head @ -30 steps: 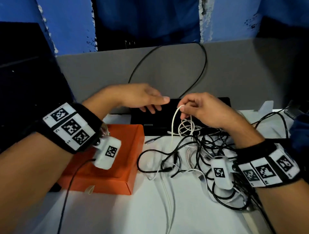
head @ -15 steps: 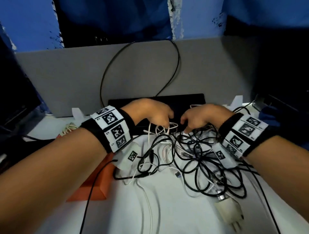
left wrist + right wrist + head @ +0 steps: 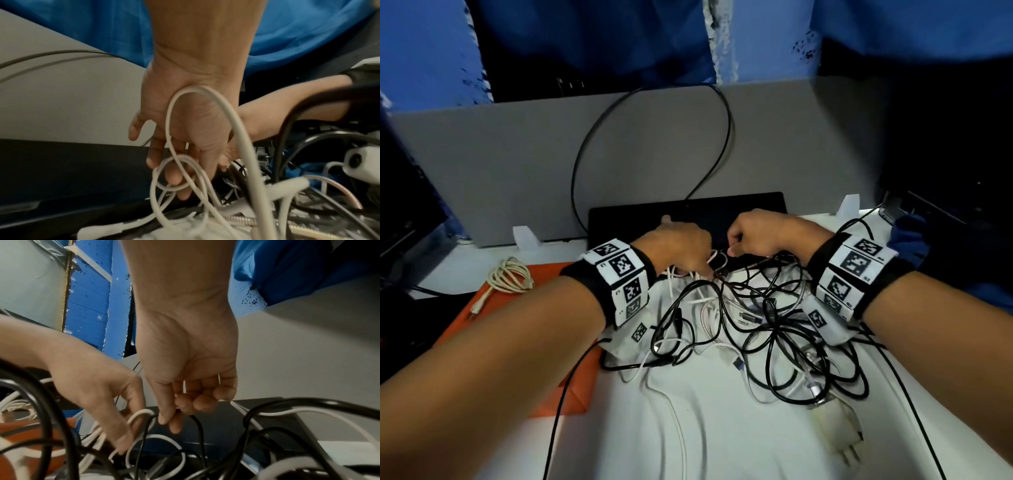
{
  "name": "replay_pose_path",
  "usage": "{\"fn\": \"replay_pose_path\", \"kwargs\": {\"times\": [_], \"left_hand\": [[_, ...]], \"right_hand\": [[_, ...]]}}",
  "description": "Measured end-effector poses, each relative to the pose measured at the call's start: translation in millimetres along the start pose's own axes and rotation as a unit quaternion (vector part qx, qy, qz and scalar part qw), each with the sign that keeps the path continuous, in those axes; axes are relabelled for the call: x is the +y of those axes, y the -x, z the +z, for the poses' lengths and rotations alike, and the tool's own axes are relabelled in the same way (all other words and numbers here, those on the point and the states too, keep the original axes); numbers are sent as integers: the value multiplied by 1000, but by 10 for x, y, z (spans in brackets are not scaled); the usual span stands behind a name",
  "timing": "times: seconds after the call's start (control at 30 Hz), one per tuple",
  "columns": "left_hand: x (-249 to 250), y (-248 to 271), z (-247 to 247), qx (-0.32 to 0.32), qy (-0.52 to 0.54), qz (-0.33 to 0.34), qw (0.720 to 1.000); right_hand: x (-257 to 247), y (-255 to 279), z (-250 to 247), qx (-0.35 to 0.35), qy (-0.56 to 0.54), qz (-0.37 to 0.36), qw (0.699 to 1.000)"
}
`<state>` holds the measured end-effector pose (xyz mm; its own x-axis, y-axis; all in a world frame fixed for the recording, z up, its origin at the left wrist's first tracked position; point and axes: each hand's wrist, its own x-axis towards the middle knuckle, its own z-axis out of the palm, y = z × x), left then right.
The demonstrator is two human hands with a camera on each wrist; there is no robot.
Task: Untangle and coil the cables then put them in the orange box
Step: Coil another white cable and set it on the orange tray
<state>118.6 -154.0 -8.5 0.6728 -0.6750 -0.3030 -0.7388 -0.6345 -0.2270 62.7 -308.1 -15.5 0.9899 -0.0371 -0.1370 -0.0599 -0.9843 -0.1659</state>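
A person's left hand [image 3: 681, 246] and right hand [image 3: 763, 233] work at the far edge of a tangle of black and white cables [image 3: 756, 325], just right of the orange box [image 3: 517, 342]. The left fingers [image 3: 172, 177] hook a white loop [image 3: 174, 173]; the right pinches a black cable [image 3: 197, 423]. One coiled beige cable [image 3: 508, 279] lies on the box's closed top; nothing visible is inside it, so most of the work appears to remain.

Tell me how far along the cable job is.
Done: one beige coiled cable lies on the closed orange box. In hand: left hand holds white cable loops; right hand pinches a black cable. Left: the tangled pile and the white charger.
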Motion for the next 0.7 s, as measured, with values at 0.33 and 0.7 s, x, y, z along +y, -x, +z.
{"fn": "replay_pose_path", "kwargs": {"times": [0.33, 0.7], "left_hand": [[-338, 207, -588, 334, 360, 77, 868], [-848, 484, -976, 504, 488, 27, 712]], "right_hand": [[-129, 72, -281, 177, -244, -33, 953], [108, 256, -1021, 435, -344, -45, 831]]}}
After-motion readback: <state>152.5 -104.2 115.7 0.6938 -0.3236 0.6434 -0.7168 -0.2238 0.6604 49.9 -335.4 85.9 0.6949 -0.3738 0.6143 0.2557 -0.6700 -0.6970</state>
